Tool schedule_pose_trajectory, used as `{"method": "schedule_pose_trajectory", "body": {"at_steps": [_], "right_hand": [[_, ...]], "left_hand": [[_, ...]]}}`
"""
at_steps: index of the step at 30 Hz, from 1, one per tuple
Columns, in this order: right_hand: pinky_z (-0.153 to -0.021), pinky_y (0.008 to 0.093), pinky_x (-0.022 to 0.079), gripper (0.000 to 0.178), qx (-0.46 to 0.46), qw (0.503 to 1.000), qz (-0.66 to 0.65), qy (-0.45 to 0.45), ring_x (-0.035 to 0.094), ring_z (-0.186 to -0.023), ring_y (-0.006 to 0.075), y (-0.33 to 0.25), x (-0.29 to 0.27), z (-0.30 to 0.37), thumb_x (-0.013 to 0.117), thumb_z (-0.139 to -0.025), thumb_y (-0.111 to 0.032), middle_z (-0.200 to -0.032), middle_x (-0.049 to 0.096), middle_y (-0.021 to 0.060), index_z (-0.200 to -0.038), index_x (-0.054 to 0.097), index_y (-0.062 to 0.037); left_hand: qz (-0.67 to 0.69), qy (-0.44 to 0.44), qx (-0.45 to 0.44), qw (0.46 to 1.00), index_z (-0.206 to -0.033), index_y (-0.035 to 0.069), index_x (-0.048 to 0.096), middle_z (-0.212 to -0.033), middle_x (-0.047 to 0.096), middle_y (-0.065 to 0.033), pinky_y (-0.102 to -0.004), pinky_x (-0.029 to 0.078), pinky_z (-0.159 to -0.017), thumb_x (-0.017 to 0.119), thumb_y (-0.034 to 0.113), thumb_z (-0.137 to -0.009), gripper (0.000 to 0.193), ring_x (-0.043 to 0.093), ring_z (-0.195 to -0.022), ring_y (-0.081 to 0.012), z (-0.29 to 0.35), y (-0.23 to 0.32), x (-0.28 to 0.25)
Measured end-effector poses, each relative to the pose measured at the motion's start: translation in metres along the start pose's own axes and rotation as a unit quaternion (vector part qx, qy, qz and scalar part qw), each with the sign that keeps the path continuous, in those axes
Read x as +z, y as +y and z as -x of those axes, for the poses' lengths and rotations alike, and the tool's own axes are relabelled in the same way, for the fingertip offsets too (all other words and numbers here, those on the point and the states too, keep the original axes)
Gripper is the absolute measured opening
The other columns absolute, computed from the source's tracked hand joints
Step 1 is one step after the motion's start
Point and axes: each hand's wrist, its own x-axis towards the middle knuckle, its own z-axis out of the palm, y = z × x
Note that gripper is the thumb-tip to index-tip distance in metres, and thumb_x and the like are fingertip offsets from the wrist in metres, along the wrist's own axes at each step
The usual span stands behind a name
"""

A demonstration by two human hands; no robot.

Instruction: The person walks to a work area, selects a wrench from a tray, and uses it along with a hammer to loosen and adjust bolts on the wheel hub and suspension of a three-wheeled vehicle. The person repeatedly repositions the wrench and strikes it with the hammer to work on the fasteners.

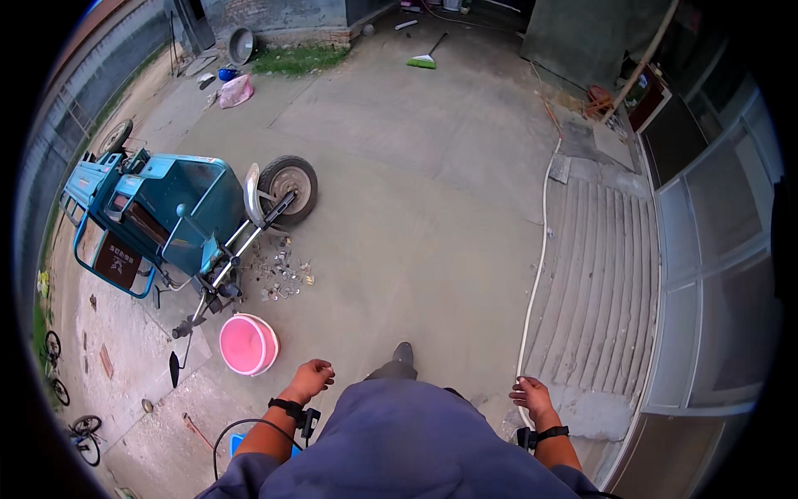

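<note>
My left hand (312, 379) hangs in the air just right of a pink bucket (243, 344). Its fingers are loosely bent with a gap to the thumb, and no held thing shows. My right hand (533, 394) is low at my other side, beside a pale hose (533, 308) on the ground. Its fingers are slightly curled and apart, with nothing visible in them. Both wrists wear black straps with small devices. The bucket stands on the concrete near the handlebars of a blue cargo tricycle (199, 204), which appears tipped on its side.
Small scraps (285, 274) lie scattered below the tricycle's front wheel (288, 191). A green broom head (421, 61) rests farther off. Grey ridged sheets (598, 283) lie right of the hose, along glazed doors (723, 266). A pink bag (235, 91) and metal basin (241, 46) are far left.
</note>
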Motion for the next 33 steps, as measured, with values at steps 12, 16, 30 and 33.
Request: {"method": "schedule_pose_trajectory", "body": {"at_steps": [12,16,30,33], "right_hand": [[-0.069,0.0386,0.057,0.042,0.040,0.993,0.101,-0.053,0.070,-0.084,0.0296,-0.313,0.049,-0.260,0.061,-0.095,-0.030,-0.107,0.066,0.0159,-0.126,0.054,-0.0023],[-0.068,0.0368,0.057,0.039,0.000,0.992,0.105,-0.068,0.070,-0.085,0.0290,-0.458,0.103,-0.357,0.060,-0.096,-0.030,-0.108,0.066,0.0152,-0.126,0.055,-0.0049],[-0.071,0.0351,0.056,0.038,-0.070,0.912,0.338,-0.224,0.070,-0.089,0.0243,-0.838,0.451,-0.526,0.062,-0.095,-0.031,-0.107,0.067,0.0116,-0.124,0.059,-0.0053],[-0.072,0.0355,0.057,0.038,-0.041,0.915,0.336,-0.220,0.070,-0.090,0.0255,-0.891,0.515,-0.542,0.062,-0.095,-0.030,-0.107,0.067,0.0119,-0.124,0.059,-0.0056]], "left_hand": [[0.084,0.114,0.002,0.990,-0.121,-0.004,0.057,-0.101,0.069,-0.0126,-0.0336,0.056,-0.072,0.060,0.019,-0.093,0.036,0.070,-0.087,-0.0216,-0.210,0.255,-0.043],[0.138,0.147,-0.067,0.977,-0.122,-0.004,0.057,-0.102,0.068,-0.0128,-0.0341,0.056,-0.073,0.059,0.020,-0.093,0.037,0.069,-0.089,-0.0224,-0.235,0.297,-0.048],[0.236,0.192,-0.117,0.945,-0.121,-0.002,0.059,-0.103,0.069,-0.0131,-0.0336,0.056,-0.071,0.061,0.021,-0.093,0.036,0.070,-0.088,-0.0215,-0.476,0.462,-0.191],[0.245,0.212,-0.072,0.943,-0.120,-0.002,0.060,-0.100,0.070,-0.0127,-0.0333,0.056,-0.071,0.061,0.021,-0.093,0.035,0.070,-0.087,-0.0217,-0.522,0.545,-0.266]]}}
